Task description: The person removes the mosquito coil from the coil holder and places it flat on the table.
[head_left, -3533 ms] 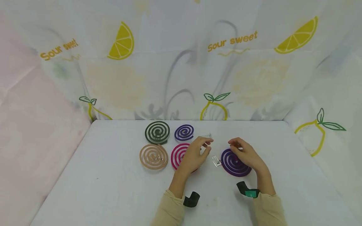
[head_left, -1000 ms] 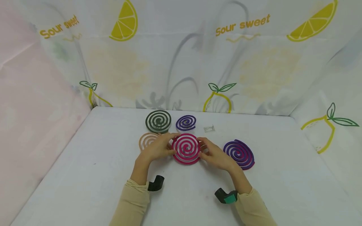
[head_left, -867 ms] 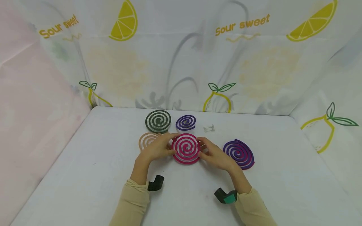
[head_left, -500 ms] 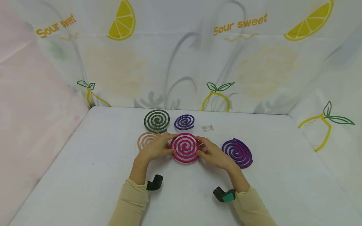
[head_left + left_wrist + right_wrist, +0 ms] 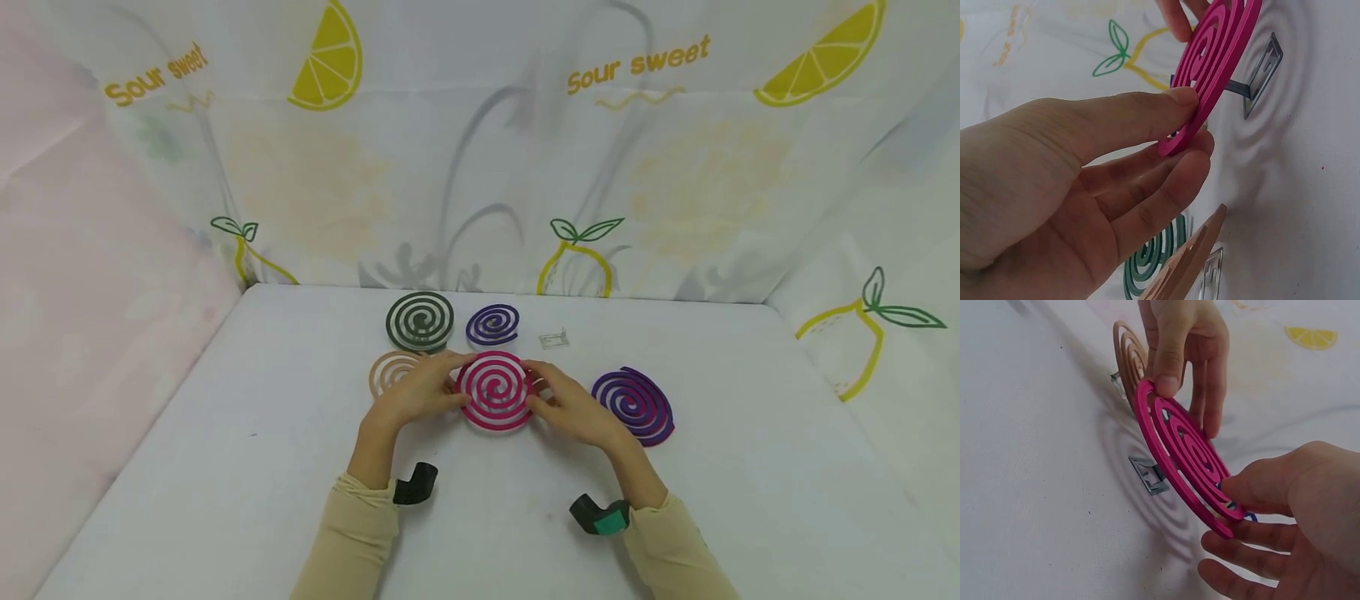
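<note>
A pink mosquito coil (image 5: 495, 388) is held level a little above the table by both hands. My left hand (image 5: 422, 392) pinches its left edge, thumb on top and fingers beneath. On the opposite edge, my right hand (image 5: 572, 408) pinches it the same way. Under the coil, a small metal stand (image 5: 1264, 78) rests on the table, its upright reaching the coil's underside. Close by my left hand is a brown coil (image 5: 385, 367), partly hidden by that hand, with its own metal stand (image 5: 1211, 275) below it.
A dark green coil (image 5: 420, 321) and a smaller purple coil (image 5: 492, 323) sit at the back. Beside them lies a loose metal stand (image 5: 555, 340). To the right of my right hand is a purple coil lying over pink (image 5: 633, 404). A printed cloth (image 5: 465, 167) hangs behind the table.
Since the oldest frame, my right hand has left the purple coil and my left hand has shifted left; both now grip the pink coil. Over the last second they have barely moved.
</note>
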A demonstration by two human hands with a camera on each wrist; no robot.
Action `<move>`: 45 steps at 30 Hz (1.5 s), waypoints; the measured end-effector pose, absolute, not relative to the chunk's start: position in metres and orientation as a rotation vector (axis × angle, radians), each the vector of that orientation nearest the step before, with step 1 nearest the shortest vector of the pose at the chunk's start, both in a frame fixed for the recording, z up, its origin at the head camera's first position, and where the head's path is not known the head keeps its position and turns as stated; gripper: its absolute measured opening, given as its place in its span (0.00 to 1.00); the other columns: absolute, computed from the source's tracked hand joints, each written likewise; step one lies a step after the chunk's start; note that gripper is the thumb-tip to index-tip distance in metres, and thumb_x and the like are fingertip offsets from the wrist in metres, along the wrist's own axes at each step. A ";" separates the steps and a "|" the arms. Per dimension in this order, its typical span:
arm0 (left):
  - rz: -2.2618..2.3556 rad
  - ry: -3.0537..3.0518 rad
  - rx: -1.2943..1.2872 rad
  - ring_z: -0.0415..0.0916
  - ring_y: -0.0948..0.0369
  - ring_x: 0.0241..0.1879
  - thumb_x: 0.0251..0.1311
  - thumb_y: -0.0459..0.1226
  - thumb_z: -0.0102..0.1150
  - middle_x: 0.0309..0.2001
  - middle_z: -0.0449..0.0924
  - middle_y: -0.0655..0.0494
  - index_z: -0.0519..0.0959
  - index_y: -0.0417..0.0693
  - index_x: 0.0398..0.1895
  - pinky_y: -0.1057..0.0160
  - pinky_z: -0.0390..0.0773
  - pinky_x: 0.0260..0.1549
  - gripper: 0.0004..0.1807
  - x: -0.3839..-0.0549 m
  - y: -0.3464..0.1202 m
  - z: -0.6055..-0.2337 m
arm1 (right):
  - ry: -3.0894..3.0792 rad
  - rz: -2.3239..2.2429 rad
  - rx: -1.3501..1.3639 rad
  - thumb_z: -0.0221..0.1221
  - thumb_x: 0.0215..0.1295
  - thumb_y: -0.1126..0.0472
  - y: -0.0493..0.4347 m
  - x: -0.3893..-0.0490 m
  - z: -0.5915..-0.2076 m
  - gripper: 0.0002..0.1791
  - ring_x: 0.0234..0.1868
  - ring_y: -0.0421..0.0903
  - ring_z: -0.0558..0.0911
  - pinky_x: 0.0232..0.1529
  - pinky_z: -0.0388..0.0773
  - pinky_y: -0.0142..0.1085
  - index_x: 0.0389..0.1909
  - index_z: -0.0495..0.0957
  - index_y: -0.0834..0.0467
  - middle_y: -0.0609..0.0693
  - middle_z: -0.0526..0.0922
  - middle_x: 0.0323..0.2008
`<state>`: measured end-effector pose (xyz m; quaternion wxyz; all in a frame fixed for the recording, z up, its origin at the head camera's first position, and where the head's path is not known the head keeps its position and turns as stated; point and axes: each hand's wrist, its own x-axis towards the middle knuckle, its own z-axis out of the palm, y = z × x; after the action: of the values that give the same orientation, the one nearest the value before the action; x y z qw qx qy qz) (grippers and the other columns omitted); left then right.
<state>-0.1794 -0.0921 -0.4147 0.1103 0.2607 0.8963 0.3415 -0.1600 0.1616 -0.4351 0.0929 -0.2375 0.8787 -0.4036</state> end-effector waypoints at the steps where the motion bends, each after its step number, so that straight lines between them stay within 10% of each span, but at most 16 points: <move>1: 1.009 2.639 0.772 0.79 0.60 0.36 0.55 0.33 0.64 0.53 0.74 0.44 0.66 0.41 0.66 0.67 0.77 0.34 0.34 -0.179 -0.092 -0.415 | 2.612 -1.198 -0.704 0.53 0.67 0.63 0.162 -0.160 -0.435 0.29 0.55 0.52 0.75 0.51 0.76 0.42 0.68 0.59 0.61 0.57 0.71 0.60; 45: 0.955 2.791 0.869 0.76 0.63 0.34 0.62 0.39 0.58 0.50 0.75 0.50 0.71 0.45 0.62 0.67 0.75 0.34 0.25 -0.173 -0.060 -0.411 | 2.591 -1.207 -0.577 0.54 0.68 0.59 0.190 -0.160 -0.417 0.30 0.57 0.53 0.73 0.55 0.75 0.47 0.68 0.59 0.57 0.56 0.71 0.60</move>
<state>-0.1729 -0.0600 -0.4115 0.0333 0.2823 0.9072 0.3102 -0.1603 0.1902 -0.4169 0.1128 -0.1967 0.8828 -0.4113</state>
